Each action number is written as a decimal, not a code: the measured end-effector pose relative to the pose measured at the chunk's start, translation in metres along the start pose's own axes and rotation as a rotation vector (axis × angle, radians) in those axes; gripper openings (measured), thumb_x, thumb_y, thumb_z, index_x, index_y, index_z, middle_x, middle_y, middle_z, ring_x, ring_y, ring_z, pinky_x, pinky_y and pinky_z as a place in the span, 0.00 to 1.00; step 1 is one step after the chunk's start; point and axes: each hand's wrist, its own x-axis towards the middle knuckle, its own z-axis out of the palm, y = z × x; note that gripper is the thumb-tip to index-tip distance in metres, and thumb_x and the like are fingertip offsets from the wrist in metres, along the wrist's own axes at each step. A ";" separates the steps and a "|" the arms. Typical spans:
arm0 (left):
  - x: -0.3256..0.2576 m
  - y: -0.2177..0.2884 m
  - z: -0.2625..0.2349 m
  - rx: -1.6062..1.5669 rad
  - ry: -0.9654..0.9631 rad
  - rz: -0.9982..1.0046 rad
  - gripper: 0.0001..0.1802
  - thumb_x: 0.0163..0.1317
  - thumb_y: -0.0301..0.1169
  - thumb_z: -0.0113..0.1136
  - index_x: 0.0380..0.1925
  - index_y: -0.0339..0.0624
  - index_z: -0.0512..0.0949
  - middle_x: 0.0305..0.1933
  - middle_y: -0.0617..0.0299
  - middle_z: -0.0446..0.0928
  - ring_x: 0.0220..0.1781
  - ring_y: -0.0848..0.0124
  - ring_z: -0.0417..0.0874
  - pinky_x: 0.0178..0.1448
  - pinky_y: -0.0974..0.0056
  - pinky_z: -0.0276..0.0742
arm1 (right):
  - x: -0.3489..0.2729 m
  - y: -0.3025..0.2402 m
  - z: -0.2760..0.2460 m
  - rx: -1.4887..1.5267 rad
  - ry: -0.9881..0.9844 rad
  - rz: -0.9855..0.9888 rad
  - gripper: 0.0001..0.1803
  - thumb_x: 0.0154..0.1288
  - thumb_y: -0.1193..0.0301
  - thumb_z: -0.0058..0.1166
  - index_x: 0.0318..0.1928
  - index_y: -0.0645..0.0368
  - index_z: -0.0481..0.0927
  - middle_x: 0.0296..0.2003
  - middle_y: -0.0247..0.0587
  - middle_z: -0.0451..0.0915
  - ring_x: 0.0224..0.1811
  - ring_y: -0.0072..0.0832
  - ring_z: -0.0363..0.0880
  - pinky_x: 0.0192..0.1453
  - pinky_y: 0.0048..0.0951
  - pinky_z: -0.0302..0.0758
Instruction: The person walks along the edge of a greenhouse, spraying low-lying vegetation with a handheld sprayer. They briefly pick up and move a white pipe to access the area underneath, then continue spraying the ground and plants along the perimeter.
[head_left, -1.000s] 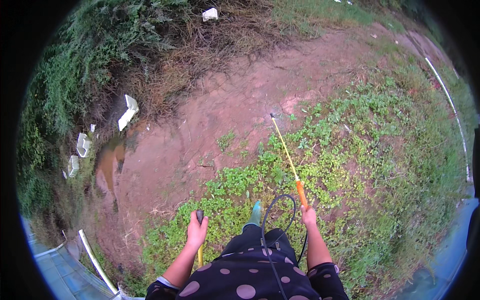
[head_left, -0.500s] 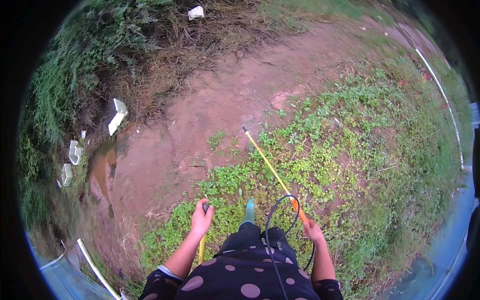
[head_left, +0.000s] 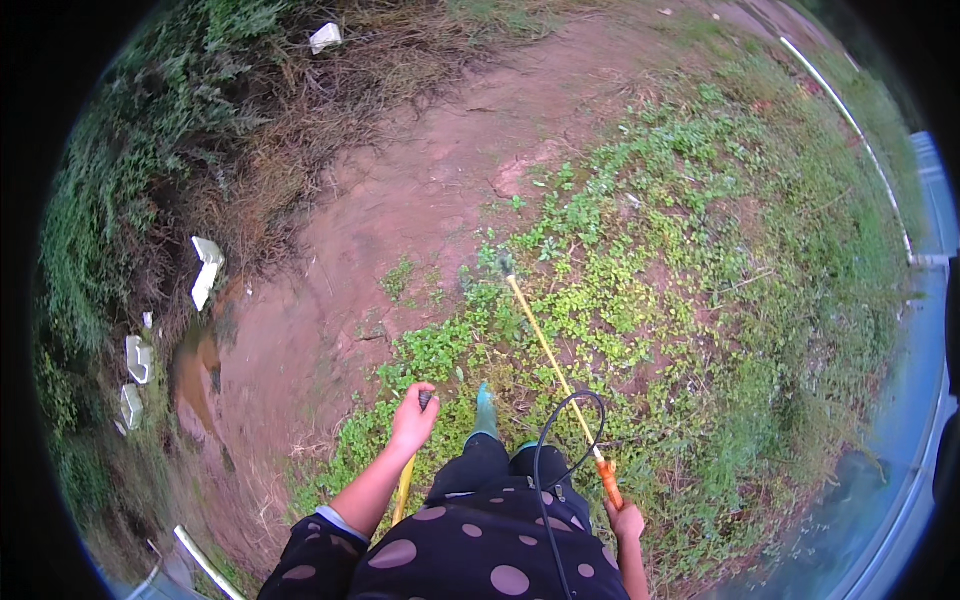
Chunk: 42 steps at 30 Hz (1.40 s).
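Note:
My right hand is wrapped round the orange handle of a yellow spray wand. The wand slants forward and left over low weeds, and a faint mist blurs its tip. A black hose loops beside the handle and runs down across my dotted top. In front of my left hip, my left hand is closed on the dark ribbed grip of a yellow pump lever. The lever's lower end is hidden behind my arm and clothing.
Green weeds cover the ground ahead and to the right. Bare reddish soil and a muddy puddle lie left. White foam pieces sit by dense bushes. A white pipe edges the right; one green boot shows.
My right hand has drawn back toward my body, and the wand now points less steeply left, its tip over the weeds. My left hand has moved slightly forward and right with the lever. The view has shifted.

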 end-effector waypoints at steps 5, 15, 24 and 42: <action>-0.003 0.024 0.027 0.137 -0.011 0.059 0.13 0.53 0.37 0.51 0.37 0.45 0.68 0.24 0.55 0.74 0.27 0.59 0.77 0.33 0.59 0.70 | -0.027 0.040 0.029 0.116 0.074 0.107 0.25 0.47 0.47 0.49 0.34 0.56 0.76 0.28 0.51 0.77 0.33 0.46 0.76 0.38 0.40 0.72; 0.043 -0.043 0.110 0.843 -0.094 -0.068 0.19 0.54 0.43 0.50 0.39 0.41 0.67 0.27 0.52 0.77 0.30 0.58 0.79 0.36 0.57 0.73 | -0.075 0.178 0.108 0.016 -0.160 0.125 0.20 0.43 0.50 0.50 0.31 0.50 0.78 0.27 0.45 0.78 0.31 0.40 0.77 0.37 0.38 0.73; -0.029 0.092 0.070 -0.221 -1.080 -0.188 0.17 0.57 0.41 0.51 0.17 0.43 0.65 0.16 0.66 0.68 0.19 0.73 0.71 0.27 0.66 0.72 | -0.081 0.246 0.152 0.228 -0.092 0.202 0.18 0.42 0.54 0.52 0.31 0.51 0.78 0.25 0.46 0.78 0.30 0.42 0.77 0.36 0.38 0.73; -0.199 0.190 0.114 0.503 -0.231 0.332 0.14 0.48 0.38 0.53 0.35 0.50 0.75 0.29 0.62 0.78 0.31 0.68 0.79 0.37 0.65 0.73 | -0.116 0.336 0.187 0.433 -0.073 0.234 0.18 0.41 0.55 0.55 0.28 0.54 0.78 0.25 0.46 0.78 0.30 0.42 0.77 0.36 0.37 0.73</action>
